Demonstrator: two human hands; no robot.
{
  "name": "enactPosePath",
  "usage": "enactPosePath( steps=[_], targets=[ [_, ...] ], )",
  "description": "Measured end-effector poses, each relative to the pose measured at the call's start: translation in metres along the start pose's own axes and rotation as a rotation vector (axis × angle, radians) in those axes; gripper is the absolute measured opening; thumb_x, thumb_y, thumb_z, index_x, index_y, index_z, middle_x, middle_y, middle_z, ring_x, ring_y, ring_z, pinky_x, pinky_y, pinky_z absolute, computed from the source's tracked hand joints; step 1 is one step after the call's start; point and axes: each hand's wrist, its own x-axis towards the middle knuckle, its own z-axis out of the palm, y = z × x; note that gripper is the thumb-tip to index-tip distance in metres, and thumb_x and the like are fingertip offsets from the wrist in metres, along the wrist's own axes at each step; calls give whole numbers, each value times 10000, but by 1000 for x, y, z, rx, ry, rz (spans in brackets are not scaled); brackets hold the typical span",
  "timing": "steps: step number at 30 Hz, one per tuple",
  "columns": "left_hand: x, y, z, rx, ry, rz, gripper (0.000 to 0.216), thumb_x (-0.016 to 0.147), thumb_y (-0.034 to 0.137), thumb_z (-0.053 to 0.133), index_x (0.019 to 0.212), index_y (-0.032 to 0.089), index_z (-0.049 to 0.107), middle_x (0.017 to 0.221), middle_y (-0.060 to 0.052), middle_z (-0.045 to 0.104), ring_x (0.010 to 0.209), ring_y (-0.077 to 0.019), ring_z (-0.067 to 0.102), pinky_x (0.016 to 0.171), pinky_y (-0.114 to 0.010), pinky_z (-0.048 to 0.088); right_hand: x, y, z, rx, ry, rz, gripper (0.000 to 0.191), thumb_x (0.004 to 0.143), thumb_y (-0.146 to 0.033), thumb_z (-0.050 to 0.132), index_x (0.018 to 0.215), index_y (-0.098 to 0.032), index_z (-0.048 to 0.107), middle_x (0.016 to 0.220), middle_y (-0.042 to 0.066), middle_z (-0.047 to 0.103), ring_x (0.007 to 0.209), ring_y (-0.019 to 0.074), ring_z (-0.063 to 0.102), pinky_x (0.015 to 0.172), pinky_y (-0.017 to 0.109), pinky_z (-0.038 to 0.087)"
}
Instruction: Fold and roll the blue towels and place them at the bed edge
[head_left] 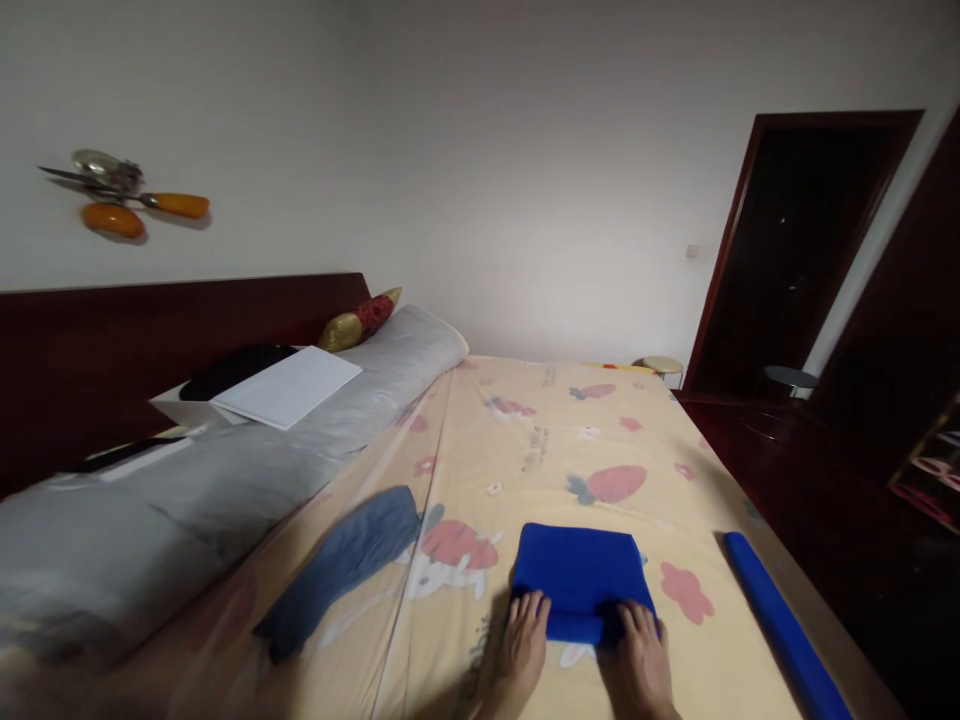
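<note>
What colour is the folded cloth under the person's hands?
Solid royal blue, no pattern. The folded cloth shows best in the head view, lying on the strawberry-print bedsheet.

Small dark lettering is printed on the bedsheet (570,440) among the strawberry and rabbit patterns, but it is too blurred and small to read. Nothing else carries text.
</note>
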Motion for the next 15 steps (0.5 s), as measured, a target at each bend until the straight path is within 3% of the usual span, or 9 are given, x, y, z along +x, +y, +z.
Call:
enactPosePath(
  steps=[3,6,9,12,15],
  targets=[
    [-1,27,-2,-79,91,148,498,904,149,386,1363,311,487,1338,21,637,1202,-173,595,1012,-334,506,-4,-24,20,99,-77,-191,424,853,-326,472,1260,-270,575,1300,46,647,1204,226,579,1046,411,390],
    [1,34,-8,-106,116,252,471,960,302,372,1430,297,384,1390,22,593,1253,-154,558,1035,-340,487,-4,-28,29,101,-101,-225,434,914,-348,396,1323,-301,534,1377,22,588,1271,224,541,1064,438,398],
    [-1,3,-16,-70,78,250,509,975,319,342,1476,322,256,1455,30,520,1321,-143,492,1048,-361,462,-4,3,23,20,-65,-145,400,911,-441,406,1248,-346,599,1394,19,566,1293,259,521,1068,510,393],
    [-9,-38,-17,-19,66,110,524,965,292,357,1469,359,232,1460,14,508,1316,-176,501,1057,-421,428,-8,43,14,-75,-3,-8,387,884,-435,415,1188,-354,641,1400,28,559,1302,293,509,1038,575,395],
    [-13,-47,-12,34,108,-16,572,937,238,360,1460,402,196,1479,2,479,1350,-251,464,1095,-581,341,-12,50,10,-122,51,83,427,852,-426,424,1208,-320,633,1425,63,531,1333,320,471,1036,621,375]
  ],
)
